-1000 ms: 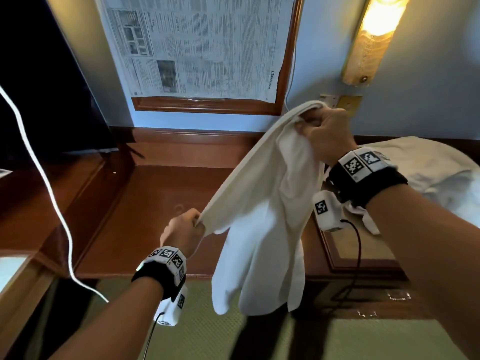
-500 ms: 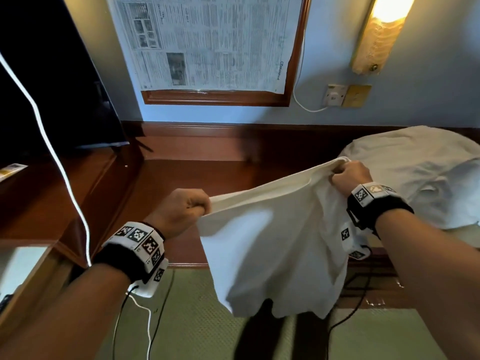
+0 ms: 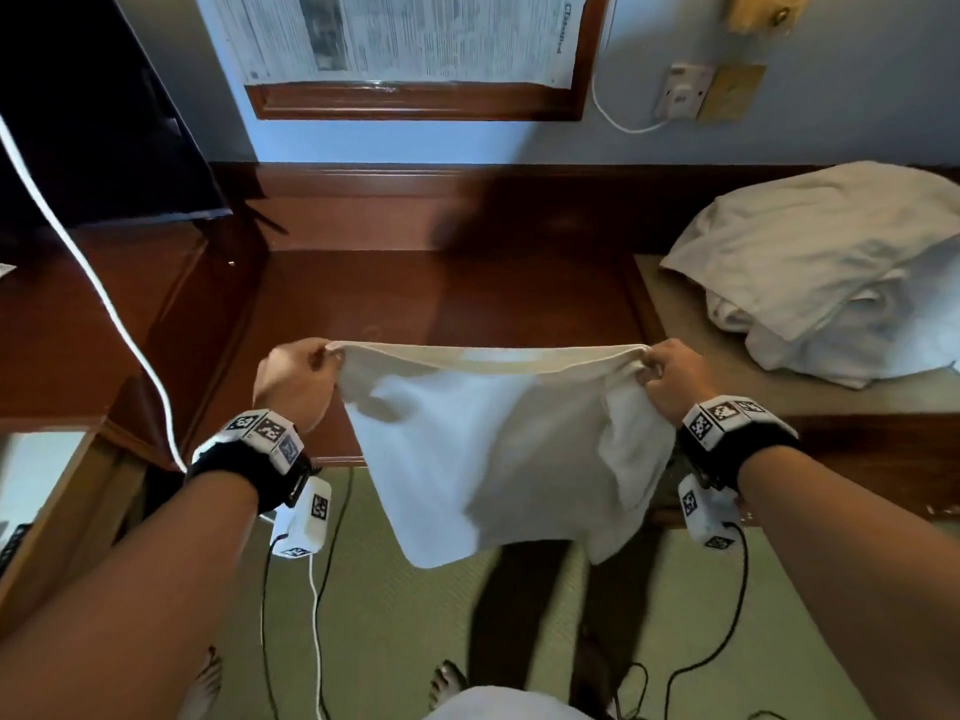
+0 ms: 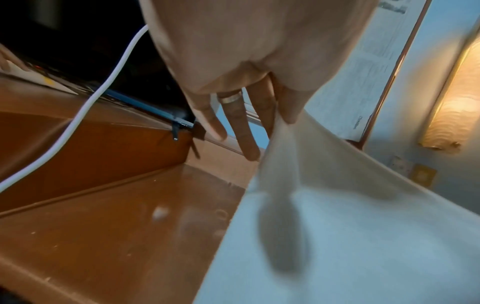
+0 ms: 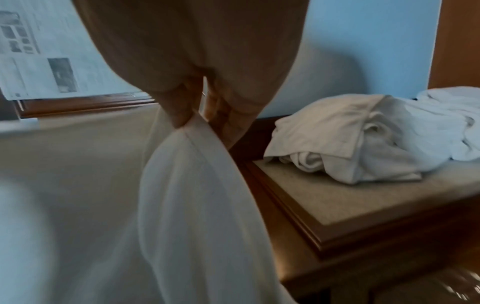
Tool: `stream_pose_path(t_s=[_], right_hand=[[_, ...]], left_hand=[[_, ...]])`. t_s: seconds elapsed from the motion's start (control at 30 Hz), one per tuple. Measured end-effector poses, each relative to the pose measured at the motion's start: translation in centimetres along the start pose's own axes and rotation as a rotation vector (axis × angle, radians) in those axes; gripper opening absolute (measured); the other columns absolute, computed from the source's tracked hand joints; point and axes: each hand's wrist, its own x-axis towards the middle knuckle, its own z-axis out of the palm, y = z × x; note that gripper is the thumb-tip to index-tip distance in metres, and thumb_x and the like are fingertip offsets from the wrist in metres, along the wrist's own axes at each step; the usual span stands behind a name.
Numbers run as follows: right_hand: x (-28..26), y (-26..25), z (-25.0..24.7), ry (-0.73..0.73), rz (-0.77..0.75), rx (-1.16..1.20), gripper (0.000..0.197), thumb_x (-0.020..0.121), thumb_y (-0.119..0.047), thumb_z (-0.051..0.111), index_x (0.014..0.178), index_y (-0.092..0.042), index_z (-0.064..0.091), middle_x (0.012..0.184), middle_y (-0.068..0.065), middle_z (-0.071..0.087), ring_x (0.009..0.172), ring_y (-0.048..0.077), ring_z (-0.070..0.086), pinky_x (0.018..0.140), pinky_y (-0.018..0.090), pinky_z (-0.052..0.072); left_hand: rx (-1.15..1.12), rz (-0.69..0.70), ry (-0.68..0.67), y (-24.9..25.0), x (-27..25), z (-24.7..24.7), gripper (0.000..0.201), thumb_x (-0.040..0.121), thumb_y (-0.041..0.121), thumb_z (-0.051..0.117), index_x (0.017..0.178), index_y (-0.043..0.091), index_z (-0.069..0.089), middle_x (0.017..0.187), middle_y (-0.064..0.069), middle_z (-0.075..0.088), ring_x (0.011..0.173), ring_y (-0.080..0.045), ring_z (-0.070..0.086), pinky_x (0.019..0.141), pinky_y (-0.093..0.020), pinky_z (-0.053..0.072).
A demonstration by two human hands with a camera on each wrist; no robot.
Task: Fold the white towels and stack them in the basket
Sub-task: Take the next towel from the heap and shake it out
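Head view first: the left hand (image 3: pixel 293 379) pinches one top corner of a white towel (image 3: pixel 493 449) and the right hand (image 3: pixel 670 379) pinches the other, so each grip is clamped on the cloth and the top hem runs taut and nearly level between them. From the left wrist view, the thumb and forefinger of that hand squeeze the corner while the other fingers (image 4: pixel 240 125) hang straight and loose, one of them wearing a ring (image 4: pixel 230 98). From the right wrist view, the fingertips bunch the hem into a narrow gather, and a fold of the towel drops away below the hand. The towel hangs free in front of the person, over the near edge of a dark wooden surface (image 3: pixel 441 298) and above the green carpet (image 3: pixel 405 626); its right side is doubled over itself, its lower left corner hanging loose. Both wrists carry black bands with printed markers and small white camera boxes with cables trailing down. To the right, on a lighter inset part of the furniture, lies a heap of unfolded white towels (image 3: pixel 826 272), well apart from the held one. A white cable (image 3: pixel 104 283) slants across the left, past a dark screen (image 3: pixel 93 122). On the blue wall behind hang a framed newspaper (image 3: pixel 405 39), a socket (image 3: pixel 683 90) and the lower end of a lamp (image 3: pixel 763 10). A bare foot (image 3: pixel 449 685) shows on the carpet below.
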Motion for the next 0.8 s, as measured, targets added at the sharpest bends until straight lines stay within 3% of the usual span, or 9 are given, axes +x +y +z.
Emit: stream_pose_path(t_s=[0.13, 0.23, 0.33, 0.47, 0.57, 0.63, 0.7, 0.73, 0.8], right_hand=[[-1.7, 3.4, 1.9, 0.175, 0.161, 0.151, 0.019, 0.088, -0.006, 0.056, 0.098, 0.003, 0.070, 0.110, 0.020, 0.062, 0.098, 0.037, 0.059, 0.079, 0.029, 0.041], [-2.9, 6.0, 2.4, 0.313, 0.328, 0.249, 0.031, 0.080, -0.013, 0.055, 0.097, 0.006, 0.072, 0.103, 0.028, 0.064, 0.094, 0.041, 0.061, 0.075, 0.029, 0.038], [-3.1, 7.2, 2.7, 0.413, 0.412, 0.318, 0.027, 0.082, -0.005, 0.059, 0.104, 0.006, 0.072, 0.108, 0.031, 0.062, 0.100, 0.042, 0.060, 0.088, 0.032, 0.042], [-2.8, 7.9, 1.6, 0.481, 0.494, 0.395, 0.029, 0.084, -0.008, 0.058, 0.107, -0.005, 0.074, 0.103, 0.024, 0.068, 0.096, 0.040, 0.063, 0.087, 0.038, 0.049], [-2.6, 7.7, 0.1, 0.557, 0.554, 0.467, 0.028, 0.087, -0.012, 0.059, 0.111, -0.010, 0.074, 0.105, 0.016, 0.072, 0.100, 0.036, 0.065, 0.087, 0.037, 0.051], [-2.2, 7.2, -0.6, 0.614, 0.592, 0.533, 0.030, 0.088, -0.013, 0.056, 0.113, -0.013, 0.073, 0.108, 0.014, 0.072, 0.098, 0.034, 0.067, 0.083, 0.035, 0.055], [-1.8, 6.1, -0.7, 0.662, 0.684, 0.746, 0.031, 0.091, -0.014, 0.050, 0.114, -0.018, 0.070, 0.101, 0.011, 0.072, 0.078, 0.032, 0.072, 0.060, 0.031, 0.059], [-1.6, 5.6, -0.4, 0.658, 0.737, 0.872, 0.030, 0.093, -0.014, 0.046, 0.113, -0.020, 0.067, 0.095, 0.010, 0.072, 0.068, 0.030, 0.072, 0.052, 0.031, 0.057], [-1.8, 4.3, 0.0, 0.617, 0.798, 1.087, 0.026, 0.094, -0.011, 0.039, 0.110, -0.021, 0.058, 0.086, 0.010, 0.070, 0.067, 0.029, 0.072, 0.058, 0.038, 0.059]], left_hand=[[0.051, -0.145, -0.018, -2.1, -0.3, 0.1, 0.018, 0.096, 0.029, 0.057, 0.093, 0.019, 0.072, 0.079, -0.006, 0.064, 0.083, -0.029, 0.057, 0.073, -0.032, 0.041], [0.080, -0.282, -0.052, -4.3, -1.0, -0.2, 0.017, 0.093, 0.028, 0.058, 0.100, 0.024, 0.073, 0.095, -0.012, 0.068, 0.090, -0.035, 0.062, 0.075, -0.037, 0.047], [0.118, -0.392, -0.029, -5.8, -1.8, -1.0, 0.022, 0.094, 0.026, 0.055, 0.108, 0.023, 0.072, 0.109, -0.018, 0.068, 0.100, -0.041, 0.062, 0.084, -0.043, 0.050], [0.062, -0.578, 0.091, -6.4, -2.2, -2.7, 0.032, 0.097, 0.024, 0.050, 0.121, 0.017, 0.069, 0.118, -0.022, 0.067, 0.110, -0.044, 0.061, 0.096, -0.046, 0.048], [-0.030, -0.641, 0.219, -7.0, -1.9, -3.5, 0.038, 0.092, 0.034, 0.042, 0.113, 0.020, 0.070, 0.108, -0.023, 0.070, 0.100, -0.044, 0.065, 0.093, -0.053, 0.054], [-0.091, -0.652, 0.324, -5.5, -2.0, -3.6, 0.038, 0.097, 0.035, 0.040, 0.115, 0.019, 0.069, 0.115, -0.023, 0.068, 0.102, -0.043, 0.066, 0.092, -0.050, 0.055], [-0.234, -0.667, 0.400, -3.9, -2.0, -3.2, 0.039, 0.105, 0.028, 0.037, 0.129, 0.012, 0.063, 0.132, -0.022, 0.061, 0.096, -0.024, 0.071, 0.076, -0.024, 0.058], [-0.314, -0.682, 0.405, -2.8, -2.3, -3.1, 0.039, 0.106, 0.024, 0.035, 0.133, 0.009, 0.059, 0.134, -0.021, 0.059, 0.084, -0.017, 0.073, 0.052, -0.011, 0.050], [-0.464, -0.717, 0.471, -1.8, -2.5, -2.4, 0.035, 0.106, 0.021, 0.030, 0.128, 0.011, 0.054, 0.127, -0.019, 0.064, 0.071, -0.025, 0.071, 0.035, -0.017, 0.042]])
